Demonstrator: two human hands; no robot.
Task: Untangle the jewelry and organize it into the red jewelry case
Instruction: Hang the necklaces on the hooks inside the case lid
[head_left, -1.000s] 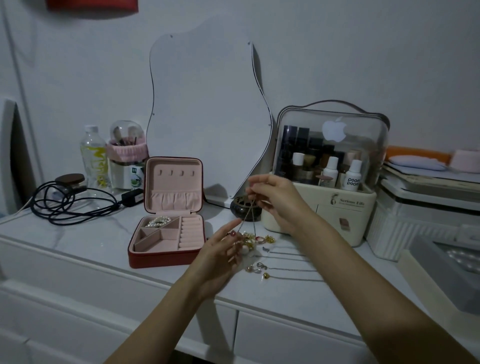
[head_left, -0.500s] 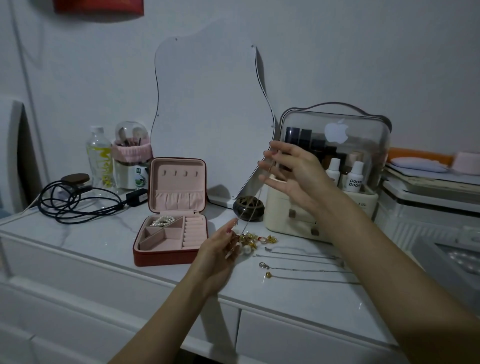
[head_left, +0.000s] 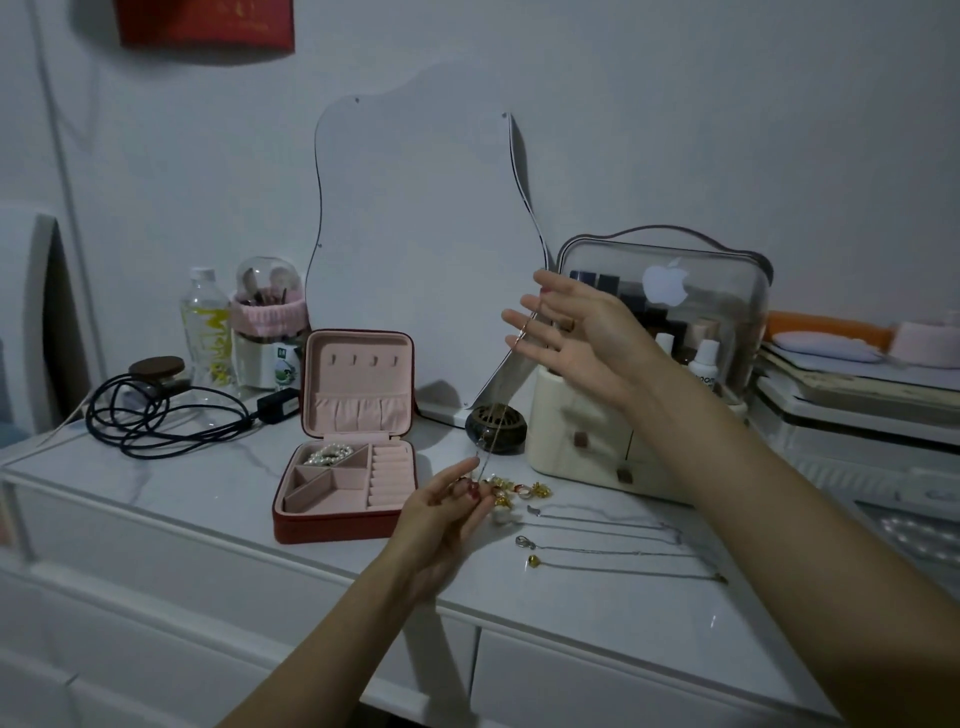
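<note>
Above dresser (head_left: 156, 499), chain (head_left: 506, 379) between grips

Thin chain (head_left: 497, 410) hangs taut beside open red case (head_left: 345, 470).

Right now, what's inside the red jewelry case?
The red jewelry case holds pearl jewelry in its back-left compartment; the other compartments and ring rolls look bare. The lid pocket's contents are hidden.

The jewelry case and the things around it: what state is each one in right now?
Red jewelry case: lid open, upright.
Pearl piece: lying in the case's back left compartment.
Gold chain: stretched taut between both hands.
Right hand: raised, fingers spread, chain looped over them.
Left hand: low, pinching the chain's lower end.
Three silver necklaces: laid out straight, apart.
Gold trinkets: heaped together.
Cosmetics box: clear lid closed.
</note>
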